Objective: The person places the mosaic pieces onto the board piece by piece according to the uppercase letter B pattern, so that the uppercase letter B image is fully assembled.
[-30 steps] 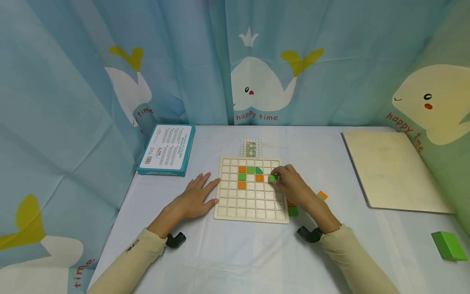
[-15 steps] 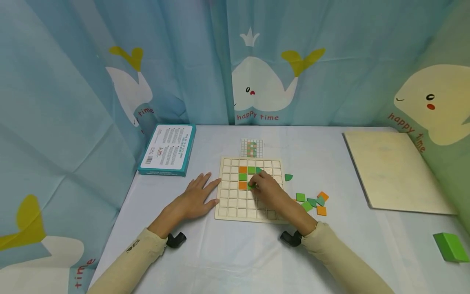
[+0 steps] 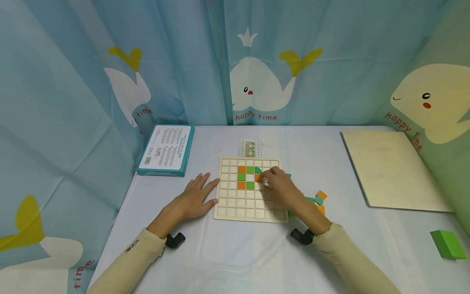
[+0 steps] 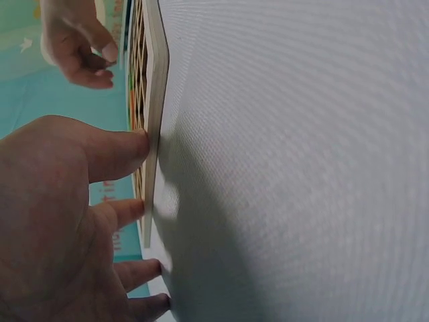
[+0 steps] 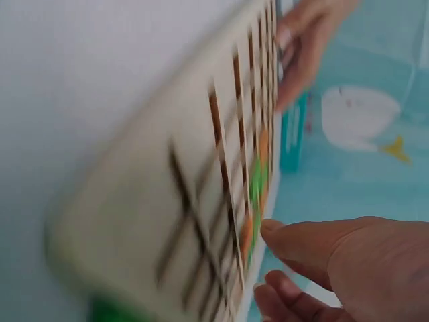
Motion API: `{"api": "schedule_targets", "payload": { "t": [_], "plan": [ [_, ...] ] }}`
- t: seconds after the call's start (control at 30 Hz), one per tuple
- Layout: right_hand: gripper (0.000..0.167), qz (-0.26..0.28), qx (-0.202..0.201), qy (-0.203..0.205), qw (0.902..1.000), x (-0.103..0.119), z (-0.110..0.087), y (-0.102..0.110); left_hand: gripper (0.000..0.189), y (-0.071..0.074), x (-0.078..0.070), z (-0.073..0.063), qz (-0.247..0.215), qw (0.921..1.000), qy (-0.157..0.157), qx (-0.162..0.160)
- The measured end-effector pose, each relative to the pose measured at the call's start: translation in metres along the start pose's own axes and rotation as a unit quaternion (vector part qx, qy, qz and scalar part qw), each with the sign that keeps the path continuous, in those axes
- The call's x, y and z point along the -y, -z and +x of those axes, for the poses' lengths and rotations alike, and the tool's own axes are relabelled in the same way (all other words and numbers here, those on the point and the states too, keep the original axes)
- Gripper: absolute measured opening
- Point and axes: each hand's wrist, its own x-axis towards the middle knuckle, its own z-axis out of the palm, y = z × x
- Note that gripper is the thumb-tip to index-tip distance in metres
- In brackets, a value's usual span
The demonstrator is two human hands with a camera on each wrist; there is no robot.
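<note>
A pale gridded wooden board (image 3: pixel 236 203) lies on the white table. Set in its cells are orange and green square tiles and a dark green quarter-round tile (image 3: pixel 258 170). One green square tile (image 3: pixel 250 185) sits right of an orange tile (image 3: pixel 241 185). My left hand (image 3: pixel 194 199) rests spread at the board's left edge; in the left wrist view its thumb and one fingertip touch that edge. Over the board's right half is my right hand (image 3: pixel 283 188), its fingers partly covering an orange tile (image 3: pixel 258 177). The right wrist view shows its loosely bent fingers (image 5: pixel 288 295) holding nothing.
A small printed pattern card (image 3: pixel 250 148) lies behind the board. Loose tiles (image 3: pixel 320 209) are scattered right of it, partly behind my right forearm. A teal box (image 3: pixel 165 149) lies back left, a wooden panel (image 3: pixel 396 171) at right, a green block (image 3: pixel 448 244) front right.
My right hand carried a green square tile left from the board's right side, let it go in a cell beside the orange tile, then moved back right. The left hand stayed still.
</note>
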Motion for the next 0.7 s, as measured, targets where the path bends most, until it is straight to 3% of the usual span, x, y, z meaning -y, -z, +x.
{"api": "schedule_targets", "payload": {
  "t": [0.13, 0.3, 0.47, 0.7],
  "plan": [
    [0.034, 0.004, -0.005, -0.067, 0.9978, -0.024, -0.004, 0.022, 0.071, 0.000, 0.000, 0.001, 0.004, 1.0000, 0.005, 0.004],
    [0.038, 0.022, 0.011, -0.114, 0.9932, -0.052, -0.007, 0.037, 0.071, 0.000, 0.000, 0.001, -0.001, 1.0000, 0.006, 0.004],
    [0.037, 0.047, 0.039, -0.130, 0.9896, -0.063, -0.007, 0.032, 0.071, 0.000, 0.000, 0.000, -0.001, 1.0000, 0.007, 0.006],
    [0.030, 0.050, 0.028, -0.122, 0.9909, -0.063, -0.007, 0.023, 0.071, -0.001, 0.000, 0.001, -0.003, 1.0000, 0.008, 0.004]
  ]
}}
